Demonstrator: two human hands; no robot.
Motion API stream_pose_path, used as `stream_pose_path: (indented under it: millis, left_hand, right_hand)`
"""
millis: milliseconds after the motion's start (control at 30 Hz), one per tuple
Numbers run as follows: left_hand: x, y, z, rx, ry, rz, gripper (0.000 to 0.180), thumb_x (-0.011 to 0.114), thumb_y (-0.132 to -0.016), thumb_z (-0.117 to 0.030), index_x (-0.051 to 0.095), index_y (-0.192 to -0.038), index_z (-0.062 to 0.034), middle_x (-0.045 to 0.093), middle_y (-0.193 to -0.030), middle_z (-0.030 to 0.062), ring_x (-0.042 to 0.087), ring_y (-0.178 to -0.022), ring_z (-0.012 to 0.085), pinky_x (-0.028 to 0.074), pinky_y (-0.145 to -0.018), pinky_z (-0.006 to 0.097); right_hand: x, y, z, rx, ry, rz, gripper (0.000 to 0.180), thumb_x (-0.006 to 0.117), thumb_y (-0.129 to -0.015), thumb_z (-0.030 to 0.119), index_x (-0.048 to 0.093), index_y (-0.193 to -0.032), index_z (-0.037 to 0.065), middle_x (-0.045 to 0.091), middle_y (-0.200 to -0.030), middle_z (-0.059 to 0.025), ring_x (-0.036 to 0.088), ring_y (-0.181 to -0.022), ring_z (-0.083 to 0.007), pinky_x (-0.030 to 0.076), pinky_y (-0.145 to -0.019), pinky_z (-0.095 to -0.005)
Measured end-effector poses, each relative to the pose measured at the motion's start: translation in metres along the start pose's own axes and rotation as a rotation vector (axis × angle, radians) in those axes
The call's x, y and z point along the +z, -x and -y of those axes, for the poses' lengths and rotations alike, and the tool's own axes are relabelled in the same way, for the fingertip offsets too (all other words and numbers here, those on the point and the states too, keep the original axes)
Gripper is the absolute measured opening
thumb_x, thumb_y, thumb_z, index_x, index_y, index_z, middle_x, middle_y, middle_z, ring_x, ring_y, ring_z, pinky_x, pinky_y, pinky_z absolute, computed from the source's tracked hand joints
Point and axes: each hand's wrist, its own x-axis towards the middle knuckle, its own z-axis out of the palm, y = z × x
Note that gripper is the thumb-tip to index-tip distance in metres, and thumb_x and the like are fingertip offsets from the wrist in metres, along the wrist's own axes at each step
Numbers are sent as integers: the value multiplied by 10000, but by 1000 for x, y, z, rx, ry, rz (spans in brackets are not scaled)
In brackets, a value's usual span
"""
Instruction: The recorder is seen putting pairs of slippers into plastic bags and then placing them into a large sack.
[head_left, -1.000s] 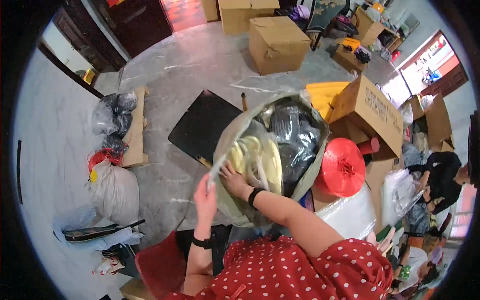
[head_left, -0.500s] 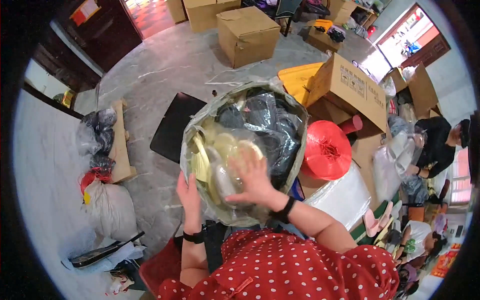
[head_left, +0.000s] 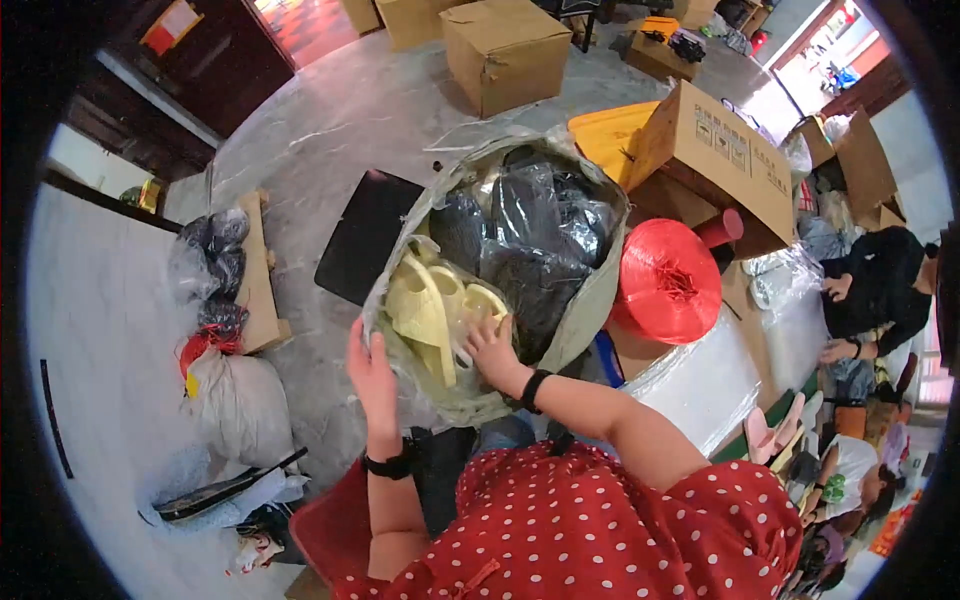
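In front of me stands a large pale green woven sack (head_left: 575, 345) with its mouth spread wide. Pale yellow slippers (head_left: 418, 305) in clear plastic lie inside, at its near left. Black items in clear plastic (head_left: 525, 250), their kind hard to make out, fill the far and right part. My right hand (head_left: 492, 352) reaches in at the near side, fingers spread and resting on the yellow slippers' wrapping. My left hand (head_left: 372, 382) is at the sack's left rim, fingers stretched up against it, holding nothing that shows.
Right of the sack are a red roll of plastic twine (head_left: 668, 280), an open cardboard box (head_left: 715, 165) and a stack of clear plastic bags (head_left: 695, 390). A black flat panel (head_left: 368, 235) lies on the floor to the left. A co-worker in black (head_left: 885, 290) handles plastic at the right.
My right hand has moved slightly down onto the slippers, and its blur is gone. The yellow slippers show more plainly. The co-worker's hands have shifted on the plastic.
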Motion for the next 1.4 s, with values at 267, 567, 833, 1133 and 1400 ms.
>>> stream_pose_path:
  millis: [267,567,833,1133,1400]
  left_hand:
    - [35,14,-84,345,-1014,163,756,736,-757,-261,378,-1395,-70,413,-1355,277,432,-1223,430,395,-982,467]
    - [248,-53,-32,908,-1210,941,1067,786,-479,-648,400,-1416,-315,176,-1544,186,9,-1410,478,30,-1058,714]
    - [239,7,48,986,-1269,1312,951,838,-497,-506,448,-1363,-437,90,-1567,165,-101,-1385,530,13,-1014,761]
    - [269,-5,127,880,-1431,1336,947,731,-530,-698,478,-1371,-342,-45,-1567,196,-140,-1383,518,-8,-1038,727]
    - [229,21,40,942,-1046,1361,869,787,-666,-415,385,-1427,-295,119,-1556,164,-21,-1401,496,61,-1060,699]
  right_hand:
    - [-90,82,-125,603,-495,-905,540,745,-708,317,558,-1140,52,603,-1004,-170,562,-1022,-363,447,-843,-454]
    - [-13,121,-192,1079,-1097,-607,424,594,-841,258,564,-1127,-55,665,-925,-189,637,-894,-337,480,-747,-434]
    - [-49,160,-174,812,-1976,-1145,264,551,-923,119,591,-1148,-14,613,-919,5,543,-798,-82,441,-707,-237]
    - [-67,170,-154,682,-1927,-915,306,567,-920,122,541,-1190,-20,567,-870,11,464,-735,-27,392,-615,-211]
    - [-46,187,-155,613,-1851,-838,481,580,-943,178,416,-1359,0,570,-906,11,521,-801,-54,433,-696,-210]
